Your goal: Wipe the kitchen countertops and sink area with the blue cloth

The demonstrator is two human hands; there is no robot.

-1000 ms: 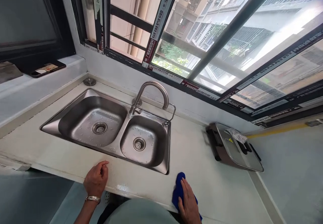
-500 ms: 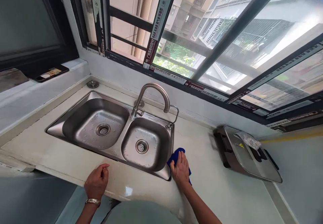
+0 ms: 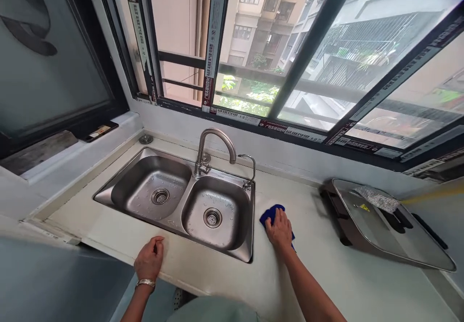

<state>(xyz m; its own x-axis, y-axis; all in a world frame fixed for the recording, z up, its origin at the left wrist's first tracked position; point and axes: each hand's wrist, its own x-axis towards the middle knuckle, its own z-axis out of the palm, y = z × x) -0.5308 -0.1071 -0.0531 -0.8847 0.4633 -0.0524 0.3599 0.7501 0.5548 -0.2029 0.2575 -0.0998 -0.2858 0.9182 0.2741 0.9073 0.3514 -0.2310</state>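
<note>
Pressed down on a blue cloth, my right hand has it against the light countertop, just right of the double sink. Part of the cloth is hidden under my palm and fingers. My left hand, with a bracelet at the wrist, rests at the counter's front edge with its fingers curled in and nothing visible in them. The stainless steel sink has two basins with water drops inside. A curved faucet stands behind them, and a thin small spout rises at the back right corner.
A dark electric pan with a glass lid and a crumpled silvery wrapper stands at the right. A phone lies on the left ledge. A round metal cap sits in the back left corner. Windows line the back.
My right hand and the blue cloth have slid right, away from the sink's rim. My left hand stays curled at the counter edge. The camera view has shifted slightly.
</note>
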